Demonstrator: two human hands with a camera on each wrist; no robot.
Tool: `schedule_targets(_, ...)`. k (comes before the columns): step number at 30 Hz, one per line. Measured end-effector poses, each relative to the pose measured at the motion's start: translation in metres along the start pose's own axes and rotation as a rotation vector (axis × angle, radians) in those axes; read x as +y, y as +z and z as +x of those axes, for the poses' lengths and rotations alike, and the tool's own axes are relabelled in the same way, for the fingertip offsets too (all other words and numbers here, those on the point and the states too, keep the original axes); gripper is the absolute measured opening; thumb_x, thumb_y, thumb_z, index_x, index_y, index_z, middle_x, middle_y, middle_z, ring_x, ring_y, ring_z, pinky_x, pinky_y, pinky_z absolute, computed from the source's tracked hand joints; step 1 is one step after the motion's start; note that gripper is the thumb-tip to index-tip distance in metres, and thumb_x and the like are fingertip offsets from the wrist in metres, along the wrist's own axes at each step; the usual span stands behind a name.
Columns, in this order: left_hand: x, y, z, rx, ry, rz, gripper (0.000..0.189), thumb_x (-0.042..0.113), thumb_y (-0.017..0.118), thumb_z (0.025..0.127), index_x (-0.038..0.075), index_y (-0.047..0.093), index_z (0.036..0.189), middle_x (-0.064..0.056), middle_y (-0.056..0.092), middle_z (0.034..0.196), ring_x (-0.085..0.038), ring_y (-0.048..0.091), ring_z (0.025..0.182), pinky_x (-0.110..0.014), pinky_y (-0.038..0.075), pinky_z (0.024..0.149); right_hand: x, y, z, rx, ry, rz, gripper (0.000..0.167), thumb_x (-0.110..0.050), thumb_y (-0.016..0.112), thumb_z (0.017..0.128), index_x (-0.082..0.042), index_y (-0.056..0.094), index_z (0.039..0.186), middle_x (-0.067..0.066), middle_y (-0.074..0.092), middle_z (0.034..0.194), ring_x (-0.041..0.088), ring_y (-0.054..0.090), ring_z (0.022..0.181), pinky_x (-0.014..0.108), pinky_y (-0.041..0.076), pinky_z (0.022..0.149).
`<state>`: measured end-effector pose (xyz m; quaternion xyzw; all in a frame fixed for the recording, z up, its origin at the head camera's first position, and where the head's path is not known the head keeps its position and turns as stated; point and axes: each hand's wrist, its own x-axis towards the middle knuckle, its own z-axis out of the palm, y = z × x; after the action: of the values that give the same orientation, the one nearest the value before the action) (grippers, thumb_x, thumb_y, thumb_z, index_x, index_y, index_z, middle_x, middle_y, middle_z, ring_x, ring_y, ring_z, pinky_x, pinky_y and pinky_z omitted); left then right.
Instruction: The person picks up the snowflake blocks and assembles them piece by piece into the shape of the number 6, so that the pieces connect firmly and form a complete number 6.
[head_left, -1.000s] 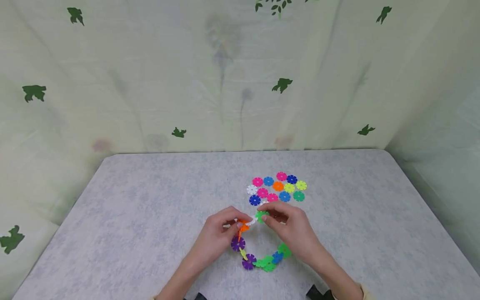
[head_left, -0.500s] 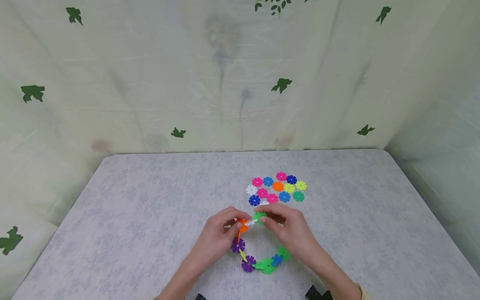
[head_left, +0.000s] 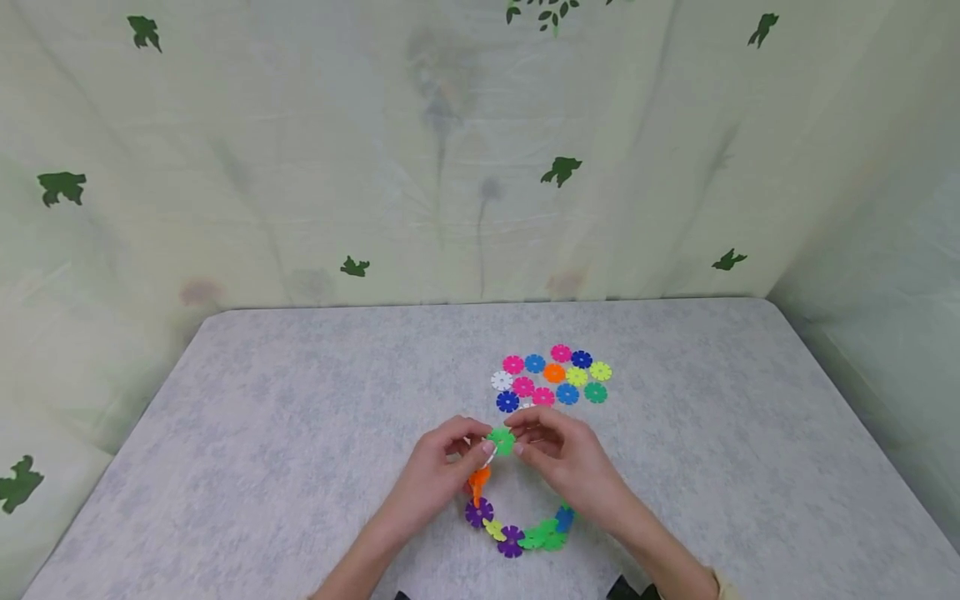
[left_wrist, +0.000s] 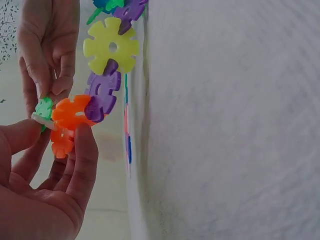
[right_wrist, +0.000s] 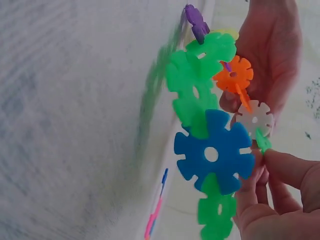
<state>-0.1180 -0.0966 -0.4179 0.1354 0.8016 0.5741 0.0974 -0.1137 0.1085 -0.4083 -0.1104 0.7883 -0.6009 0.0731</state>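
A chain of slotted plastic snowflake discs hangs in a loop between my hands. My left hand [head_left: 433, 468] pinches its upper left end, at a white disc [right_wrist: 254, 119] joined to orange discs [left_wrist: 72, 114]. My right hand [head_left: 576, 463] pinches a green disc [head_left: 501, 441] by its edge, and this disc meets the white one. Below, the chain runs through purple discs [head_left: 511, 542], a yellow disc [left_wrist: 111, 46], more green discs [head_left: 545, 535] and a blue disc [right_wrist: 212, 152]. Another green disc [right_wrist: 218, 209] forms the chain's right end, partly hidden by my right hand in the head view.
Beyond my hands, loose discs lie flat on the grey table [head_left: 337, 392], among them a pink disc [head_left: 561, 353], an orange disc [head_left: 554, 372] and a dark green disc [head_left: 596, 392]. A pale curtain [head_left: 465, 167] with leaf shapes stands behind the table.
My right hand has moved left with the green disc, closing up to my left hand. The orange discs have swung lower, and the chain's bottom has shifted down and slightly right.
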Motion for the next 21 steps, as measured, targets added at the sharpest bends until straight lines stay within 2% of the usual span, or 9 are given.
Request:
schedule_targets(4,-0.002,-0.001,0.001,0.032,-0.010,0.000,0.010,0.021,0.067,0.095,0.019,0.071,0.103,0.002,0.065,0.094,-0.020,0.059,0.081,-0.027,0.051,0.063,0.001,-0.002,-0.001,-0.030,0.007,-0.024,0.031,-0.003,0.070,0.090,-0.010,0.066,0.120,0.001,0.065,0.112,0.021,0.062,0.102,0.026,0.054,0.084)
schedule_targets(7,-0.002,-0.003,0.001,0.041,-0.060,-0.032,0.011,0.020,0.068,0.094,0.016,0.071,0.104,-0.003,0.065,0.091,-0.020,0.060,0.073,-0.027,0.051,0.058,0.001,-0.007,0.000,-0.021,0.016,-0.035,0.029,-0.006,0.070,0.091,-0.012,0.067,0.118,0.003,0.066,0.112,0.021,0.062,0.102,0.027,0.054,0.084)
schedule_targets(12,0.000,-0.006,0.003,0.032,-0.136,-0.076,0.019,0.013,0.067,0.093,0.014,0.070,0.111,-0.008,0.060,0.096,-0.016,0.050,0.056,-0.022,0.040,0.048,0.002,-0.021,0.002,0.032,0.048,-0.072,0.027,-0.007,0.070,0.091,-0.014,0.068,0.117,0.008,0.066,0.114,0.019,0.062,0.100,0.029,0.053,0.084)
schedule_targets(15,-0.001,-0.009,0.003,0.020,-0.144,-0.086,0.028,0.007,0.064,0.092,0.013,0.068,0.119,-0.009,0.058,0.099,-0.014,0.042,0.051,-0.020,0.033,0.047,0.002,-0.030,0.002,0.064,0.065,-0.118,0.026,-0.009,0.069,0.092,-0.013,0.068,0.118,0.007,0.066,0.114,0.018,0.062,0.100,0.031,0.053,0.084)
schedule_targets(21,-0.004,-0.013,0.004,-0.004,-0.143,-0.063,0.030,0.006,0.063,0.092,0.012,0.068,0.121,-0.008,0.056,0.101,-0.012,0.039,0.051,-0.021,0.031,0.047,0.008,-0.052,0.006,0.077,0.042,-0.265,0.026,-0.010,0.068,0.093,-0.009,0.067,0.119,0.007,0.066,0.113,0.019,0.062,0.099,0.035,0.053,0.084)
